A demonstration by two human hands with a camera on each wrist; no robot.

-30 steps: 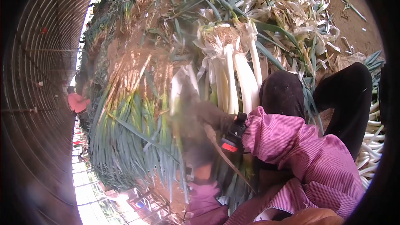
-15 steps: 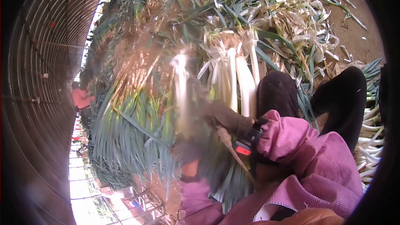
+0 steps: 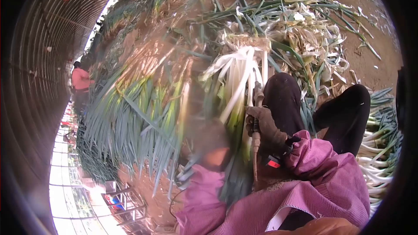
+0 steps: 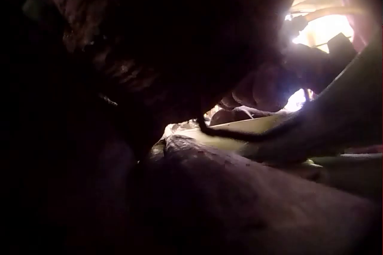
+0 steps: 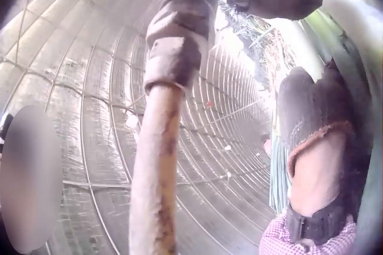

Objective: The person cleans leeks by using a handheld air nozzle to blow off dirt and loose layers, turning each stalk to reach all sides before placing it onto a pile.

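Note:
My right hand (image 3: pixel 265 126), in a dark glove, grips a nozzle (image 3: pixel 258 93) beside my knee. Its hose (image 3: pixel 256 165) trails down toward my lap; the right wrist view shows the hose (image 5: pixel 155 147) entering a clamped fitting (image 5: pixel 173 63). Blurred in the head view, my gloved left hand (image 3: pixel 211 137) is at the lower part of a white-stemmed leek (image 3: pixel 235 93), which slants across the peeled bunch. From the right wrist, that left hand (image 5: pixel 317 102) is seen curled against a stalk (image 5: pixel 305 49). The left wrist view is mostly dark, with a pale stalk (image 4: pixel 230 138) crossing it.
Unpeeled leeks (image 3: pixel 143 100) lie bunched to the left. Stripped skins and leaves (image 3: pixel 313 35) cover the ground beyond my knees (image 3: pixel 282 100). More white leeks (image 3: pixel 374 165) lie at the right. Another person (image 3: pixel 80 78) stands far left near the ribbed tunnel wall (image 3: pixel 39 87).
The leek in my left hand has moved right from beside the peeled bunch to slant over it. My right hand has shifted right, and the nozzle now points away from me.

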